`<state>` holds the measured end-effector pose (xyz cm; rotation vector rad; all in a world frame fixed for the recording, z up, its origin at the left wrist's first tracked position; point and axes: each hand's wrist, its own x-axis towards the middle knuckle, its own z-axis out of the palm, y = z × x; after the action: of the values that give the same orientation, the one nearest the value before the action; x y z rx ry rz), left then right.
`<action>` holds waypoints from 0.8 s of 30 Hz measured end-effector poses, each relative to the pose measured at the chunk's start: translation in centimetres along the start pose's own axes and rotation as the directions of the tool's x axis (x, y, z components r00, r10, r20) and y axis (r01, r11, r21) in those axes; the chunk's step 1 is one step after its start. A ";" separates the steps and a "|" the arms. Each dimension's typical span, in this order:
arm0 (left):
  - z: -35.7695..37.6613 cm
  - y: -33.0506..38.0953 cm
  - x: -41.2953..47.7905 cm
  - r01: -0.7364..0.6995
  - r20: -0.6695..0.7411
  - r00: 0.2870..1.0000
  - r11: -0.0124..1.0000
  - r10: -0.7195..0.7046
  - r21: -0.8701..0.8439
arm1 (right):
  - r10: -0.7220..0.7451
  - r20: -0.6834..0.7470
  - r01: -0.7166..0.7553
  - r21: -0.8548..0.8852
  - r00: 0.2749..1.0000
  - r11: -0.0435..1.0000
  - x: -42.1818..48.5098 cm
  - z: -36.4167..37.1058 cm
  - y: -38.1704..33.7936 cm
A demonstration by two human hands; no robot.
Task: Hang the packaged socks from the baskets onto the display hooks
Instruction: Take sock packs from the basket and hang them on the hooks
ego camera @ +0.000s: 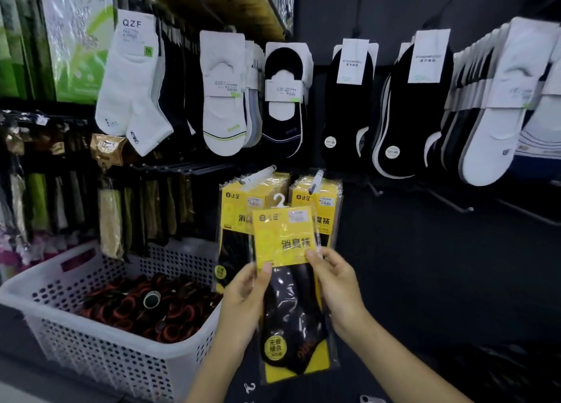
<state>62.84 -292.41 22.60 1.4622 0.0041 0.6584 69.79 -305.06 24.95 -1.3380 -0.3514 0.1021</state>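
Note:
A yellow-carded pack of black socks (pixel 288 278) in clear wrap stands upright between my hands, its small white hanger (pixel 279 201) at the top. My left hand (pixel 244 299) pinches the pack's left edge with the thumb on the front. My right hand (pixel 335 281) grips its right edge at the card's lower corner. Just behind hang two stacks of the same yellow packs (pixel 239 208) on white-tipped display hooks, the left hook (pixel 258 175) and the right hook (pixel 315 179). The pack's hanger sits below and between those hook tips.
A white perforated basket (pixel 100 351) at lower left holds dark socks with red-orange trim. White and black ankle socks (pixel 223 99) fill the upper hooks. More packs hang at far left. Bare hooks (pixel 449 202) jut from the dark wall at right.

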 end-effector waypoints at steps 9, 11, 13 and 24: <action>1.3 -0.8 -0.2 0.101 0.168 0.981 0.995 -0.101 0.011 | -0.068 -0.252 0.066 -0.014 0.965 0.998 1.6 -2.8 -0.5; 1.5 -1.1 0.1 0.108 0.152 0.982 0.994 -0.110 0.022 | -0.072 -0.260 0.061 -0.050 0.963 0.997 2.4 -2.8 -0.6; 1.6 -1.5 0.7 0.112 0.132 0.985 0.993 -0.115 0.036 | -0.071 -0.260 0.049 -0.090 0.963 0.995 3.2 -2.7 -0.6; 3.7 -4.0 7.0 0.185 0.097 0.974 0.965 -0.205 0.185 | 0.058 -0.338 -0.077 -0.042 0.939 0.996 8.5 -2.7 1.5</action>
<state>71.71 -292.77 22.13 1.6431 0.1181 0.4199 78.79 -304.90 24.66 -1.3940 -0.0182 -0.0803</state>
